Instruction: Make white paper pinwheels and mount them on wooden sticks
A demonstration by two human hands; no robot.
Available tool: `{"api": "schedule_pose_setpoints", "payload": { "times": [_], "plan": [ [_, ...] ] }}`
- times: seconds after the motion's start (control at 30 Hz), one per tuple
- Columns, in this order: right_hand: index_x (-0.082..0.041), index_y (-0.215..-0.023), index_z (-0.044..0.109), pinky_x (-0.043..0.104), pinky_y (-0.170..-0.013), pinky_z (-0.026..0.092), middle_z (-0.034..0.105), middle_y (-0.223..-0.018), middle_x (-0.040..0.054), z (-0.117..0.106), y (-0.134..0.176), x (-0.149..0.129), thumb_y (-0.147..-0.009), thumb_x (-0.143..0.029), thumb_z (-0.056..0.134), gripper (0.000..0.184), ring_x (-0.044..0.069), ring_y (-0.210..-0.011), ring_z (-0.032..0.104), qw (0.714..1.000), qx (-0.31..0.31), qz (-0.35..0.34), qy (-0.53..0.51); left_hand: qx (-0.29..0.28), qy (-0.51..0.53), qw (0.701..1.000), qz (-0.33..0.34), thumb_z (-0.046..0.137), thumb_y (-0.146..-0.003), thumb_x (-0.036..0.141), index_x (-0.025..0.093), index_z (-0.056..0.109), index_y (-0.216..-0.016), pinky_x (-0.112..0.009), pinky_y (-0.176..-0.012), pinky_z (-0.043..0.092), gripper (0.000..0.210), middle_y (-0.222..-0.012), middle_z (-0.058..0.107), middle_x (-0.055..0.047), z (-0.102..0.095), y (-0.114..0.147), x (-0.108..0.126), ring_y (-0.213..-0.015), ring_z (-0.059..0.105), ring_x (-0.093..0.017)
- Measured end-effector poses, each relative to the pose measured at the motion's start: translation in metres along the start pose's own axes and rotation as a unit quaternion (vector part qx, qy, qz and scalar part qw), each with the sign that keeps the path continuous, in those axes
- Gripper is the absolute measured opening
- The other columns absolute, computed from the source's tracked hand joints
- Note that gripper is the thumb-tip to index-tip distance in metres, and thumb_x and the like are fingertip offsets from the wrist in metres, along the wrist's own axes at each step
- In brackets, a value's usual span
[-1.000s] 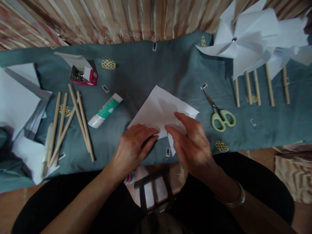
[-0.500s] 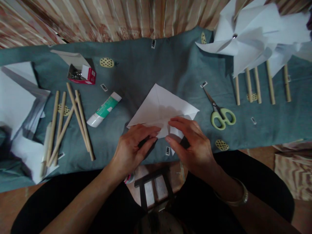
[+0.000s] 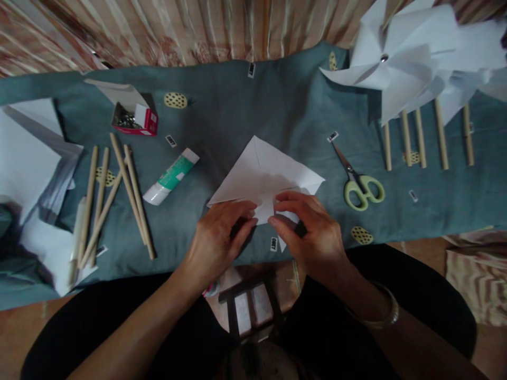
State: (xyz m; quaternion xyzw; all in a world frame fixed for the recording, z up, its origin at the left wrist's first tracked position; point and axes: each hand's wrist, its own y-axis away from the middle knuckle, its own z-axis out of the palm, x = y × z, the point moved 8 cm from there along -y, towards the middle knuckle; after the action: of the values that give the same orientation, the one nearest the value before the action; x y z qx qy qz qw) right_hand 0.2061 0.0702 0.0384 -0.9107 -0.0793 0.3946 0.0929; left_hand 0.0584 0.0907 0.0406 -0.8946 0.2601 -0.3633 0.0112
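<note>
A white paper square [image 3: 263, 163] lies turned like a diamond on the cloth, with slits running in from its corners. The near part of it is bent up between my hands. My left hand [image 3: 217, 232] pinches that near paper edge between thumb and fingers. On the other side, my right hand [image 3: 317, 227] grips the paper likewise, thumb below and fingertips above. A narrow paper point shows beneath the right hand. The hands partly hide the near corners.
Green-handled scissors [image 3: 362, 191] lie to the right, below finished paper pinwheels [image 3: 407, 63] on sticks. To the left are a glue tube [image 3: 171, 177], an opened red box of metal pins [image 3: 149, 122], several wooden sticks [image 3: 129, 184] and stacked white paper [image 3: 27, 163].
The left fingers have shifted slightly along the paper's near edge, the thumb and fingertips a little farther apart. The right hand and paper stay nearly where they were.
</note>
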Motion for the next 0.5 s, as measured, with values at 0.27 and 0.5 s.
{"api": "schedule_pose_setpoints", "payload": {
  "times": [0.27, 0.5],
  "plan": [
    [-0.016, -0.108, 0.064, 0.047, -0.096, 0.053, 0.067, -0.116, 0.0137, -0.002, 0.003, -0.012, -0.090, -0.011, 0.056, 0.021, 0.025, -0.108, 0.063, 0.995, 0.010, -0.076, 0.057, -0.019, -0.002, 1.000, 0.021, 0.054, -0.093, 0.021, 0.017, 0.067, -0.090, -0.027, -0.074, 0.053, 0.013, -0.083, 0.073, -0.003, 0.000, -0.004, 0.004, -0.078, 0.068, -0.015],
    [-0.016, -0.116, 0.065, 0.046, -0.094, 0.055, 0.061, -0.126, 0.0157, 0.002, 0.007, -0.014, -0.090, -0.005, 0.053, 0.031, 0.026, -0.113, 0.059, 0.990, 0.006, -0.100, 0.096, -0.044, 0.007, 0.999, 0.010, 0.054, -0.093, 0.021, 0.017, 0.068, -0.092, -0.027, -0.074, 0.053, 0.015, -0.084, 0.072, -0.004, 0.001, -0.008, 0.002, -0.078, 0.067, -0.015]
  ]
}}
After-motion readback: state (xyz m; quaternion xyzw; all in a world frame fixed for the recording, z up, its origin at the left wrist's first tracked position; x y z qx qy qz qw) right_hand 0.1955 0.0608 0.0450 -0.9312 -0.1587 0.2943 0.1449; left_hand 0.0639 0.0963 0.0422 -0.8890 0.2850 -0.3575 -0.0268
